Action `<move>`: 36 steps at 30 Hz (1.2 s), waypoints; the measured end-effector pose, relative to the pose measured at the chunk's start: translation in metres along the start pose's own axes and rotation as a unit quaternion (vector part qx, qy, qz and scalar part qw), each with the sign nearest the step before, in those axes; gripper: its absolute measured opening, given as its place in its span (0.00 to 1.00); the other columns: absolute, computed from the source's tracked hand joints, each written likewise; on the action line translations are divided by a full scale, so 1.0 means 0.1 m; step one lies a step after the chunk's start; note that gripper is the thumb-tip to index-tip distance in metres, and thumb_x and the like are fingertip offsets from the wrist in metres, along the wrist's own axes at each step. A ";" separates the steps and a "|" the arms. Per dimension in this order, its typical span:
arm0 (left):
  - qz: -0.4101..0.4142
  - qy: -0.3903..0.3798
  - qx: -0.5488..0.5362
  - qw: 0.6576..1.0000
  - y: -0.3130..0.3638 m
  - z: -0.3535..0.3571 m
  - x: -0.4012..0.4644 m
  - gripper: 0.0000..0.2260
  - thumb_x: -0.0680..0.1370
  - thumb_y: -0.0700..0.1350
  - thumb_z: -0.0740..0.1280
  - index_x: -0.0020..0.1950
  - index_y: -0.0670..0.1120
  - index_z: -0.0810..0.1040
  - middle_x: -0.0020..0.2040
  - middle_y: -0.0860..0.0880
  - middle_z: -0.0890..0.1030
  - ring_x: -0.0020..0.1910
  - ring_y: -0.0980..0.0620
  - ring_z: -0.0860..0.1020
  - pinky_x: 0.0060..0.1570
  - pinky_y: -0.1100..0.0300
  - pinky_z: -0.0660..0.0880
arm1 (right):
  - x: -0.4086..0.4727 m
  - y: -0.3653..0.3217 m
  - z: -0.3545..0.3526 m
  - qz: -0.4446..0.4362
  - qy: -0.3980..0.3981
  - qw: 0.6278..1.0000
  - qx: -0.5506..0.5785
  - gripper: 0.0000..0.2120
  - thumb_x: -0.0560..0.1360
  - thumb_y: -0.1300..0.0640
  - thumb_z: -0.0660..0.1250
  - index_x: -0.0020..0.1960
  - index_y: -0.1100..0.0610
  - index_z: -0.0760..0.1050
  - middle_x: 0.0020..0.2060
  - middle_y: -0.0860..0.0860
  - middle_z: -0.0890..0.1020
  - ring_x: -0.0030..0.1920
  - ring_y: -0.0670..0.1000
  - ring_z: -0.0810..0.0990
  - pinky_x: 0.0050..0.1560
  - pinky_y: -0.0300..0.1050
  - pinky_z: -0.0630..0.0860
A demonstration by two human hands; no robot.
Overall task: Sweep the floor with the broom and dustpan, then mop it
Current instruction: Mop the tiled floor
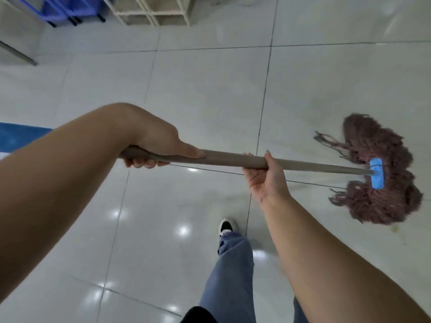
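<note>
Both hands wrapped round the mop handle [233, 160]: left hand [151, 145] near the top end, right hand [263, 176] mid-shaft. String mop head [382, 173] on the tiled floor [210, 89], front-right. Handle looks stiff; strands soft, probably heavy and draggy if wet. Wide two-hand spacing suits.

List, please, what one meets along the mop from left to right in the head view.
left hand → bare handle → right hand → blue clamp → reddish-brown mop strands
</note>
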State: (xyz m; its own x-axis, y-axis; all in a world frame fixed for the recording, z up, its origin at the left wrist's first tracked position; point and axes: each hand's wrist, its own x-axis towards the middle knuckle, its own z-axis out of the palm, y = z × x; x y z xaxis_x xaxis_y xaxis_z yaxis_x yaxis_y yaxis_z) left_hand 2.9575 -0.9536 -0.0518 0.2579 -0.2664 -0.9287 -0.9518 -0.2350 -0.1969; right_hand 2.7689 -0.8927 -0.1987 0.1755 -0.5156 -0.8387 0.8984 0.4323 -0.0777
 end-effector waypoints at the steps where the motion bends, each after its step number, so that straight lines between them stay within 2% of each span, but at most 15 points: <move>1: 0.016 -0.018 0.011 1.000 0.39 0.05 -0.05 0.32 0.60 0.77 0.61 0.22 0.47 0.73 0.19 0.49 0.73 0.15 0.51 0.69 0.19 0.65 0.69 | 0.00 -0.31 -0.20 -0.019 0.016 1.000 0.004 0.09 0.80 0.57 0.60 0.42 0.61 0.68 0.25 0.58 0.81 0.26 0.52 0.83 0.28 0.45 0.81; 4: 0.066 -0.046 0.018 0.997 1.63 0.33 -0.08 0.30 0.68 0.72 0.58 0.31 0.44 0.69 0.19 0.50 0.69 0.15 0.51 0.66 0.20 0.67 0.67 | -0.02 -1.27 -0.84 -0.068 0.051 0.996 0.020 0.12 0.80 0.56 0.59 0.41 0.62 0.69 0.24 0.57 0.81 0.26 0.52 0.83 0.28 0.45 0.81; 10: 0.161 -0.094 0.048 0.981 4.01 1.25 0.11 0.30 0.73 0.69 0.55 0.34 0.42 0.69 0.18 0.49 0.69 0.16 0.52 0.67 0.22 0.68 0.69 | -0.08 -3.18 -2.36 -0.148 0.167 0.975 0.020 0.13 0.81 0.53 0.56 0.45 0.61 0.70 0.24 0.55 0.82 0.24 0.50 0.82 0.26 0.42 0.79; 12: 0.189 -0.104 0.037 0.976 4.73 1.62 0.10 0.28 0.75 0.67 0.54 0.35 0.42 0.67 0.16 0.49 0.68 0.14 0.52 0.65 0.23 0.69 0.67 | -0.15 -3.71 -2.82 -0.174 0.209 0.961 0.053 0.11 0.81 0.54 0.57 0.48 0.61 0.71 0.29 0.56 0.82 0.28 0.51 0.82 0.28 0.42 0.79; 14: 0.199 -0.122 0.021 0.972 5.32 2.01 0.01 0.25 0.76 0.65 0.55 0.36 0.42 0.66 0.16 0.50 0.66 0.13 0.53 0.63 0.22 0.71 0.65 | -0.25 -4.12 -3.20 -0.206 0.241 0.945 0.084 0.09 0.81 0.54 0.57 0.52 0.60 0.70 0.36 0.56 0.78 0.34 0.52 0.79 0.33 0.44 0.80; 16: 0.202 -0.144 0.004 0.969 5.72 2.33 -0.13 0.24 0.77 0.63 0.54 0.40 0.42 0.65 0.21 0.48 0.66 0.16 0.53 0.62 0.23 0.70 0.62 | -0.35 -4.42 -3.48 -0.233 0.263 0.931 0.104 0.09 0.81 0.54 0.55 0.51 0.60 0.69 0.36 0.56 0.75 0.34 0.53 0.77 0.35 0.47 0.77; 18: 0.206 -0.163 -0.008 0.965 5.91 2.53 -0.19 0.22 0.78 0.63 0.53 0.45 0.42 0.64 0.26 0.47 0.64 0.19 0.53 0.61 0.25 0.69 0.61 | -0.44 -4.60 -3.65 -0.237 0.280 0.925 0.101 0.09 0.81 0.55 0.55 0.54 0.61 0.69 0.38 0.56 0.75 0.35 0.53 0.77 0.34 0.46 0.75; 20: 0.200 -0.170 -0.031 0.964 5.91 2.60 -0.19 0.23 0.78 0.63 0.53 0.43 0.42 0.64 0.26 0.48 0.64 0.15 0.54 0.61 0.23 0.73 0.62 | -0.49 -4.65 -3.75 -0.238 0.286 0.924 0.090 0.10 0.81 0.56 0.57 0.58 0.60 0.70 0.43 0.56 0.77 0.39 0.53 0.78 0.35 0.47 0.76; 23: 0.187 -0.169 -0.066 0.966 5.69 2.58 -0.14 0.24 0.76 0.65 0.55 0.35 0.45 0.62 0.18 0.50 0.63 0.11 0.56 0.59 0.20 0.75 0.61 | -0.49 -4.51 -3.67 -0.222 0.286 0.930 0.071 0.08 0.80 0.59 0.55 0.56 0.60 0.69 0.46 0.57 0.77 0.39 0.54 0.78 0.41 0.49 0.77; 27: 0.167 -0.176 -0.078 0.967 5.09 2.50 -0.07 0.27 0.74 0.68 0.56 0.31 0.45 0.63 0.13 0.52 0.62 0.11 0.56 0.59 0.19 0.74 0.59 | -0.42 -4.03 -3.36 -0.203 0.299 0.930 0.068 0.15 0.81 0.62 0.47 0.63 0.60 0.66 0.39 0.58 0.76 0.38 0.52 0.77 0.45 0.51 0.76; 30: 0.164 -0.178 -0.078 0.967 4.34 2.46 0.05 0.27 0.73 0.68 0.57 0.31 0.45 0.65 0.15 0.52 0.64 0.12 0.56 0.61 0.19 0.73 0.61 | -0.40 -3.35 -3.08 -0.163 0.315 0.935 0.023 0.17 0.81 0.62 0.48 0.69 0.60 0.63 0.40 0.59 0.77 0.41 0.53 0.79 0.48 0.53 0.75; 33: 0.157 -0.178 -0.059 0.970 3.38 2.41 0.22 0.28 0.72 0.70 0.57 0.32 0.44 0.65 0.15 0.51 0.66 0.13 0.55 0.62 0.20 0.72 0.64 | -0.42 -2.44 -2.78 -0.155 0.287 0.945 0.020 0.16 0.81 0.62 0.52 0.69 0.62 0.62 0.45 0.60 0.77 0.45 0.54 0.78 0.52 0.53 0.75; 36: 0.137 -0.169 -0.058 0.974 2.15 2.36 0.32 0.28 0.72 0.70 0.56 0.33 0.45 0.64 0.15 0.51 0.66 0.12 0.54 0.62 0.20 0.72 0.64 | -0.46 -1.35 -2.46 -0.116 0.245 0.962 0.036 0.16 0.82 0.62 0.52 0.69 0.63 0.62 0.55 0.60 0.75 0.60 0.56 0.75 0.61 0.55 0.70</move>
State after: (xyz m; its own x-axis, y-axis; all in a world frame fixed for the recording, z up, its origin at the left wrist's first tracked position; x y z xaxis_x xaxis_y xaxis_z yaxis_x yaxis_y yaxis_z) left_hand 2.7217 -0.7925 -0.1980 -0.0921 -0.0150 -0.9956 -0.9472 -0.3070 0.0922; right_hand 2.5409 -0.7457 -0.2821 -0.2285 -0.1750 -0.9577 0.9189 0.2862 -0.2716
